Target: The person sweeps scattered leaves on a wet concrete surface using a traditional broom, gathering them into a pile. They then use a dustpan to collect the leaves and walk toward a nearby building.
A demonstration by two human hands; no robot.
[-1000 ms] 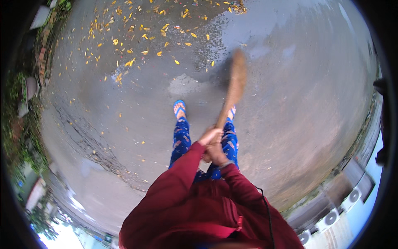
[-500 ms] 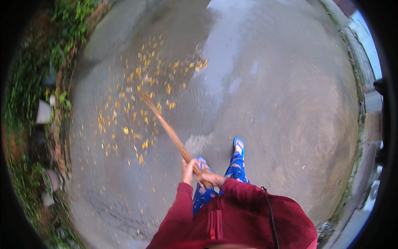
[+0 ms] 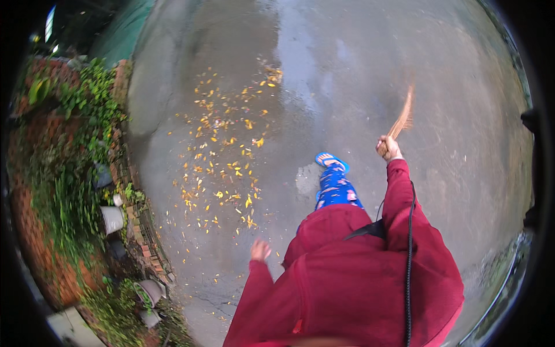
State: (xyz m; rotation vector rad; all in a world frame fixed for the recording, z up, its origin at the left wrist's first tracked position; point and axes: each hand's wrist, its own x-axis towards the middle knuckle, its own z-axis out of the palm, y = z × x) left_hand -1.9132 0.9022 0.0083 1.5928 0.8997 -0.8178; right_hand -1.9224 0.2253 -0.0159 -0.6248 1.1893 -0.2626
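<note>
My right hand [image 3: 389, 148] is closed around the bound end of a long, thin straw broom [image 3: 402, 115]. The broom points away from me above the concrete at the right, its far tip blurred by motion. Out to the left of my body, my left hand [image 3: 261, 250] is held low with no object in it. Its fingers look loosely apart, though they are small and slightly blurred. Yellow fallen leaves [image 3: 222, 156] lie scattered over the wet ground ahead and left, away from the broom.
A low brick border [image 3: 144, 243] runs along the left, with green plants [image 3: 63, 196], a white pot [image 3: 112, 219] and another pot [image 3: 150, 292] behind it. A wet patch [image 3: 296, 52] shines ahead. My foot in a blue flip-flop [image 3: 332, 161] is stepping forward.
My left hand has let go of the broom and dropped to the left. My right hand has carried the broom from the leaves over to the right. My view has shifted and I have stepped.
</note>
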